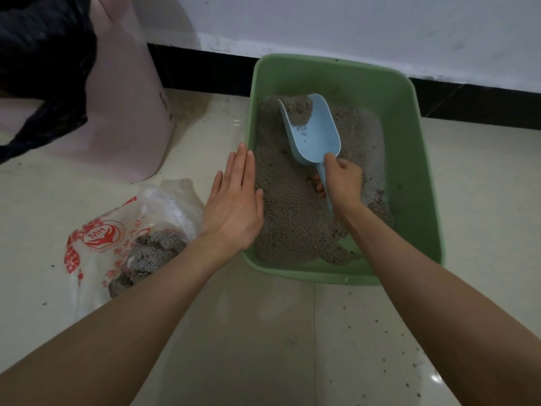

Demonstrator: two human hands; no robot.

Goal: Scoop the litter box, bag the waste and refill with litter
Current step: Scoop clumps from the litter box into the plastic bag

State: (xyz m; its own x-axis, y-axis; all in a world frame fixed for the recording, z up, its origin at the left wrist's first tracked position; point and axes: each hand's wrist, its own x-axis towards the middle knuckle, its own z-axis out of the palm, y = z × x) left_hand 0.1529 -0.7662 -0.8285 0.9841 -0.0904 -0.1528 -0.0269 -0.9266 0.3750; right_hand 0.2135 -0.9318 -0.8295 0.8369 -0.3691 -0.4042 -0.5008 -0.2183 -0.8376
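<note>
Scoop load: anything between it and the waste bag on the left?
Yes: the left hand lies flat on the litter box left rim, between the scoop and the plastic bag; the rim must be cleared too.

A pale blue scoop [314, 133] lies over grey litter [292, 218] in a green litter box [421, 183], beside a white bag [117, 238] printed red.
</note>
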